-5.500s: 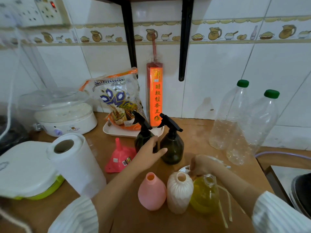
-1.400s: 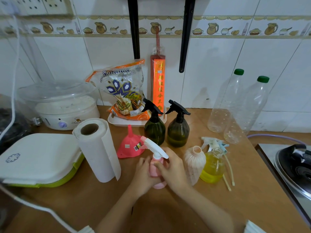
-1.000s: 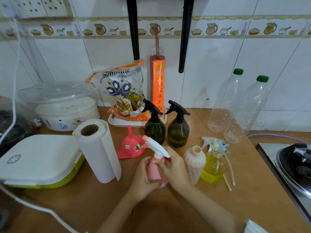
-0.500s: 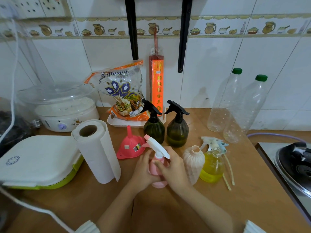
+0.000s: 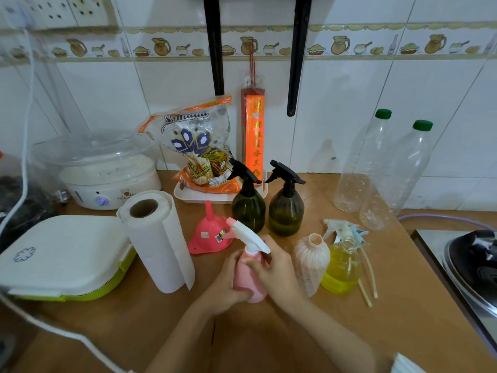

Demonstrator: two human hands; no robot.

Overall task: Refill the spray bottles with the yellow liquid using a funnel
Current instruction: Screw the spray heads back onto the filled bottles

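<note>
Both hands wrap the pink spray bottle [image 5: 248, 275]: my left hand [image 5: 224, 282] curls round its lower body to stop it spinning, my right hand [image 5: 274, 270] grips the shoulder just under the white trigger head [image 5: 248, 234], fingers curled tight on the plastic. Bottle stands upright on the wooden counter [image 5: 269, 332], nozzle aimed away and to the left. My read: I'm screwing the head on, or off, can't tell which from this alone.

Everything else placed off the pink bottle. Pink funnel [image 5: 208, 232] just behind-left, lying mouth down, spout up, not in use. White ribbed bottle [image 5: 312, 262] just right, neck open, no head on it. Clear bottle of yellow liquid [image 5: 341, 267] beyond that, touching or nearly touching the ribbed one, also uncapped, so likely the pour source. Loose trigger heads [image 5: 341, 230] lie behind those two with their dip tubes trailing toward me, kept within reach for refitting. Two dark green spray bottles [image 5: 286, 208] stand behind, black heads fitted. Paper towel roll [image 5: 158, 240] upright to the left, handy for spills.

Ribbed bottle looks like the next one needing funnel and fill.
</note>
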